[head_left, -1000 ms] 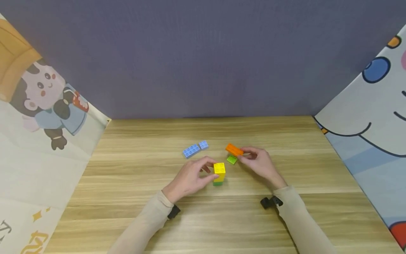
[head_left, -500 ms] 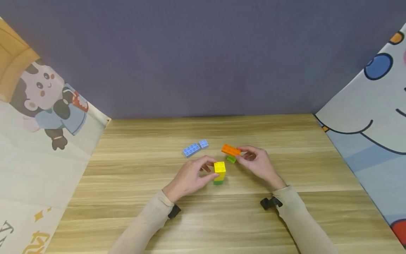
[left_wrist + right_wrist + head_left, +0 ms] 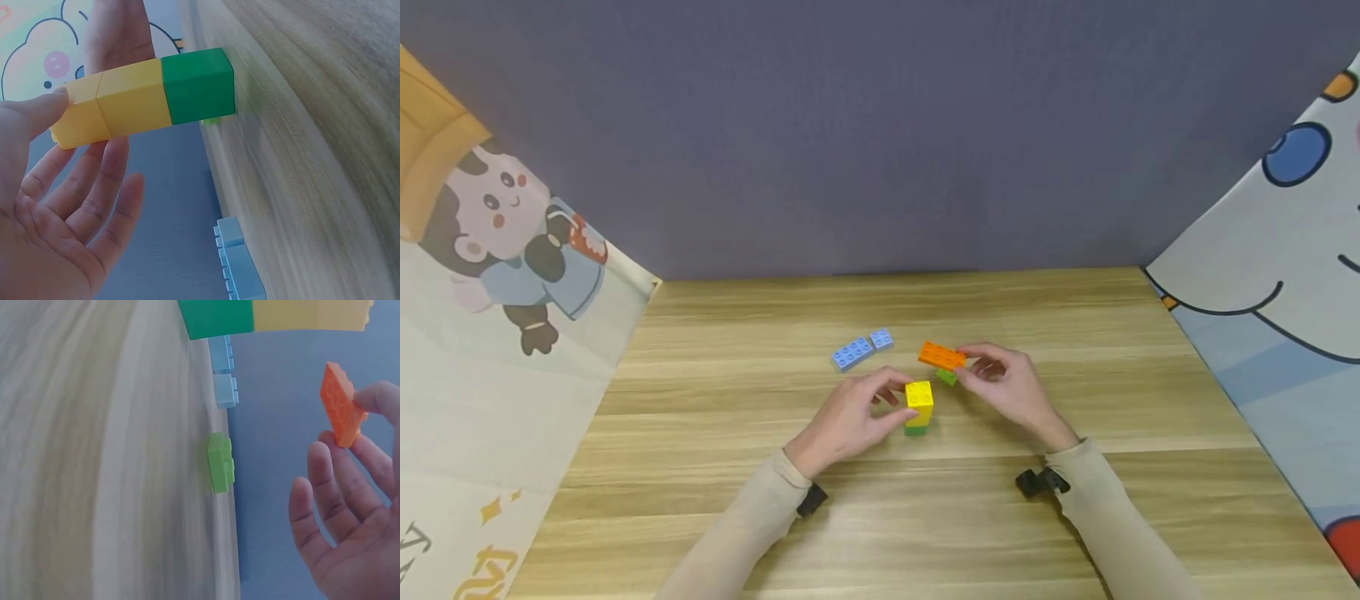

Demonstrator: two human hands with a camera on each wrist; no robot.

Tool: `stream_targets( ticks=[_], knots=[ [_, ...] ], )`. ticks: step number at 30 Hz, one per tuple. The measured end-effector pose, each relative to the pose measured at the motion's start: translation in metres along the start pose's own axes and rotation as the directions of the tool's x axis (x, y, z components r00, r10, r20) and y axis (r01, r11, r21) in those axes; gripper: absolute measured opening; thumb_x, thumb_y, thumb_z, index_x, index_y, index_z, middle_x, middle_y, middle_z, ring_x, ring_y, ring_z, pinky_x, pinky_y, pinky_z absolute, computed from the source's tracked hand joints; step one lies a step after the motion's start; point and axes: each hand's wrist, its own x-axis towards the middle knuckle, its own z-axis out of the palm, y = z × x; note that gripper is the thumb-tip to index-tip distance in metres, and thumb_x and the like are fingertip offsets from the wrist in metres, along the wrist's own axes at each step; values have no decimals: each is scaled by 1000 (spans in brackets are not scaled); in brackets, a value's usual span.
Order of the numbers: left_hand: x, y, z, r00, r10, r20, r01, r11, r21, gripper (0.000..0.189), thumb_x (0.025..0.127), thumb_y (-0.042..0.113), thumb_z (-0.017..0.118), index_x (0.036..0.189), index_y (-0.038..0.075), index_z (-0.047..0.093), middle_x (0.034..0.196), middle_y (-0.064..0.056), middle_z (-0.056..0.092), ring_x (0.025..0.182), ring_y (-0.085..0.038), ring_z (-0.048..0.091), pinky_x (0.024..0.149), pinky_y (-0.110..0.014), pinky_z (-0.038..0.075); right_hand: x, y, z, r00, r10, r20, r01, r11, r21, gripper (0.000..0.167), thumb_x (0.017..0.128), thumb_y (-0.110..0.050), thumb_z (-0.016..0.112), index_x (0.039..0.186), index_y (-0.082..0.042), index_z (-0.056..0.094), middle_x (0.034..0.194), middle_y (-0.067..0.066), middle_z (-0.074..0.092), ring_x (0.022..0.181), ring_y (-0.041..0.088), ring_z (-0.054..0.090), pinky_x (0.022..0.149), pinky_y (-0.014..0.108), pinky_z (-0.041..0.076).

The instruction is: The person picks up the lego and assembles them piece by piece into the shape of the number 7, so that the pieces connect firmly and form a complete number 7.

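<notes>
1. In the head view, the left hand's (image 3: 848, 417) fingers pinch the top of an upright brick tower (image 3: 919, 407) on the bench (image 3: 880, 533).
2. The left wrist view separates its layers: two yellow bricks (image 3: 133, 99) above one green brick (image 3: 199, 87).
3. The right hand's (image 3: 1009, 388) fingers pinch one end of an orange studded plate (image 3: 941, 356), seemingly overlapping the lime-green brick (image 3: 947, 377).
4. The right wrist view reveals its underside and the gap between them.

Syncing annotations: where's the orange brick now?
Head view, right of centre: orange brick pinched in the right hand, off the table, lime brick just below it in frame.
</notes>
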Motion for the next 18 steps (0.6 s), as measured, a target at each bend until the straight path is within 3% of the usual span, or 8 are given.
stream_targets(
  ticks=[7,18],
  knots=[
    [-1,-1,0,1000,3,-2,-3,1000,0,36,97,27,82,129,18,70,123,1,79,97,-11,73,90,-37,63,-2,-6,-2,999,-7,34,6,1000,17,32,95,-17,82,126,-10,77,112,9,79,87,14,68,80,26,60],
    [-1,-1,1,1000,-3,-5,3,1000,7,36,97,28,81,129,19,70,124,3,78,101,-14,74,88,-33,62,-4,-10,-5,998,-39,42,36,998,51,32,93,-10,82,124,-7,76,104,12,78,84,12,67,79,27,60]
  ],
)
